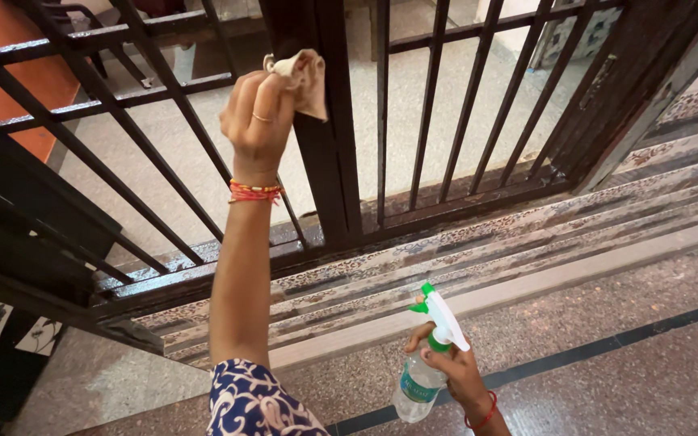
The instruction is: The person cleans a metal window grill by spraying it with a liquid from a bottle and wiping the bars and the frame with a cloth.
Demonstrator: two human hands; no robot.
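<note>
My left hand (256, 121) is raised and closed on a beige cloth (307, 79), pressing it against the thick dark upright post (331, 169) of a black metal gate. There is a ring on one finger and red thread bands on the wrist. Lower right, my right hand (456, 370) grips the neck of a clear plastic spray bottle (416, 391) with a white and green trigger head (439, 319). The nozzle points up and left, toward the gate. The bottle hangs above the speckled floor.
Black gate bars (470, 97) run to both sides of the post, and the left leaf (82, 161) is swung open. A worn stone threshold with grooved tracks (527, 242) crosses below. Orange wall (18, 73) at far left; a tiled panel (10, 323) at lower left.
</note>
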